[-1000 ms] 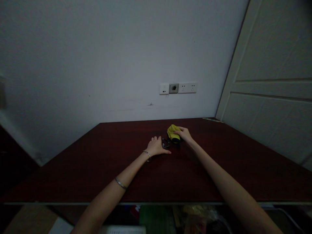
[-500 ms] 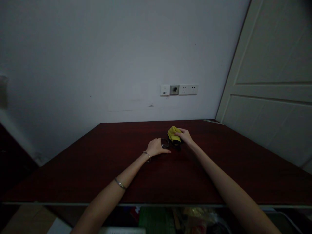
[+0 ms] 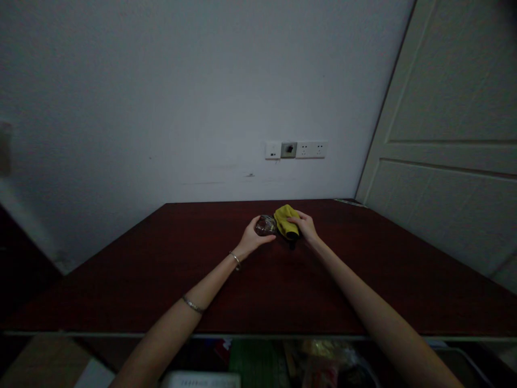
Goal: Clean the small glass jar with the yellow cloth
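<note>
Yellow-and-black pouch, dark-red tabletop

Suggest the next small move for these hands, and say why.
Perhaps ease the clear object slightly leftward, away from the yellow object: the left hand curves around one, the right hand grips the other, and they sit crowded close together.

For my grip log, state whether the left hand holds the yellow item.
No, the right hand grips the yellow item, while the left hand cups a clear object.
</note>
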Demonstrator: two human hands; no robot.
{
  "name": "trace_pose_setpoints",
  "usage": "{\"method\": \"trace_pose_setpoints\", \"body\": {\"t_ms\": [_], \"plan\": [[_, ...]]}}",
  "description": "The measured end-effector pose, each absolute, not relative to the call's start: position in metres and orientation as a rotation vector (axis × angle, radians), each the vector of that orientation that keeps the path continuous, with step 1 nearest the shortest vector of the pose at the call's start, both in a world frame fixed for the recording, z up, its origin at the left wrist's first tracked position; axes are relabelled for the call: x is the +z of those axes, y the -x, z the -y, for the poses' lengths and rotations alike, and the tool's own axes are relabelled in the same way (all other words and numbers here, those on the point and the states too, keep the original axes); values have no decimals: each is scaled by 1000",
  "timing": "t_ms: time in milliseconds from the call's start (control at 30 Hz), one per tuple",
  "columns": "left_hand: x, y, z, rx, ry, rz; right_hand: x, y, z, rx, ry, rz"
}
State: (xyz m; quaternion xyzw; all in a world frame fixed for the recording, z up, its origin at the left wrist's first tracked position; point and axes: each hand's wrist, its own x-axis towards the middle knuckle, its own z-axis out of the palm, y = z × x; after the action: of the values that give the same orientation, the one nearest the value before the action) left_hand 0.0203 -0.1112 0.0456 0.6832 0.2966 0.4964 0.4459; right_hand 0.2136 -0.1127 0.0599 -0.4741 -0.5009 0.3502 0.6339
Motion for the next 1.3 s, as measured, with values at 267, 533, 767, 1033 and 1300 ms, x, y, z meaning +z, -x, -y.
{"method": "trace_pose_setpoints", "body": {"t_ms": [267, 533, 767, 1033, 1300], "plan": [[49, -21, 118, 1220, -1569, -562, 75, -197, 136, 626, 906, 1452], [51, -20, 118, 1224, -1536, -499, 83, -188, 148, 765, 746, 1552], [54, -21, 122, 1170, -1487, -495, 83, -177, 145, 665, 704, 1555], [53, -22, 121, 1242, -1384, -520, 90, -170, 153, 344, 612, 1846], [59, -21, 125, 1220, -1438, -530, 91, -162, 133, 517, 712, 1589]]}}
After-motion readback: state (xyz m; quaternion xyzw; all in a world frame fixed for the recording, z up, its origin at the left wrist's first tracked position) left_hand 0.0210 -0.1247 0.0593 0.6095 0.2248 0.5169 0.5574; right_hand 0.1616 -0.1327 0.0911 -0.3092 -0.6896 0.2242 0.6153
